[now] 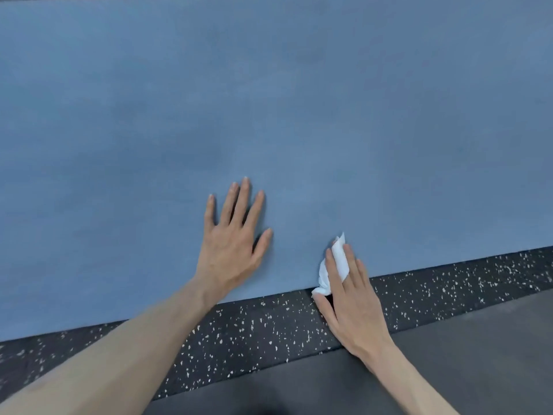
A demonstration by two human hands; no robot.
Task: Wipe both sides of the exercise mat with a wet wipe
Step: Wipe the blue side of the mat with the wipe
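A blue exercise mat (269, 100) lies flat and fills most of the view, its near edge running from lower left to right. My left hand (232, 238) rests palm down on the mat near that edge, fingers spread, holding nothing. My right hand (348, 298) lies across the mat's near edge with a crumpled white wet wipe (332, 265) threaded between its fingers and pressed against the mat. Part of the wipe is hidden under the fingers.
Black rubber floor with white speckles (254, 330) runs along the mat's near edge. A plain dark grey surface (449, 354) lies closer to me at the lower right. A dark strip shows at the top left corner.
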